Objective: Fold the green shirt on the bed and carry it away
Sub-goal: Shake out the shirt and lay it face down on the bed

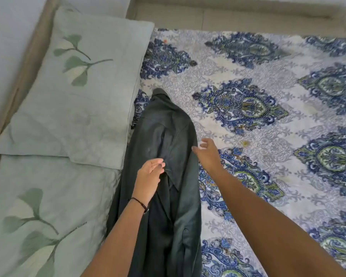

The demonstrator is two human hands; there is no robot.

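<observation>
The dark green shirt (166, 140) lies on the bed (268, 120) as a long narrow strip, folded lengthwise, collar end pointing away from me. My left hand (149, 176) hovers over the middle of the shirt with its fingers loosely curled, holding nothing that I can see. My right hand (208, 154) is at the shirt's right edge, fingers spread, just touching or barely above the cloth. A dark thread bracelet sits on my left wrist.
Two pale green pillows with leaf prints lie left of the shirt, one far (78, 86) and one near (44, 216). The blue and white patterned sheet stretches out to the right. A beige bed frame (228, 15) runs along the far side.
</observation>
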